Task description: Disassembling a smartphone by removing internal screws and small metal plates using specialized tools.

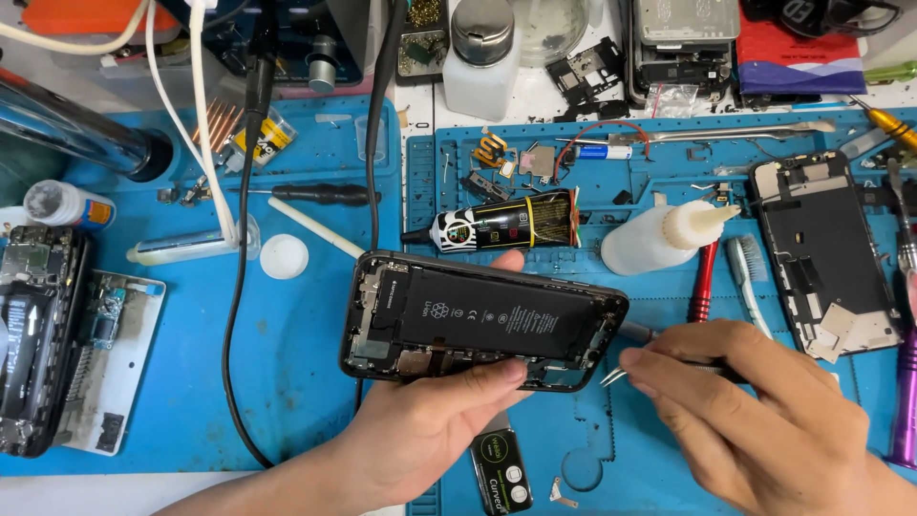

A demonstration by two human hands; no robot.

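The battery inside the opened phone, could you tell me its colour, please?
Black with small white markings; the battery shows best in the head view.

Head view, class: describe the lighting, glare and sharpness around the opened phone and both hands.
Head view: bright, even light, soft shadows under the left hand; faint glare on the opened phone battery; phone and tweezers sharp; right hand slightly soft at the lower edge; mat evenly lit.

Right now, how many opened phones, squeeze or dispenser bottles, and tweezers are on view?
Opened phones: 3 (one in the left hand at, one left, one right)
Bottles: 2 (pump dispenser, nozzle bottle)
Tweezers: 1, in the right hand
Total: 6
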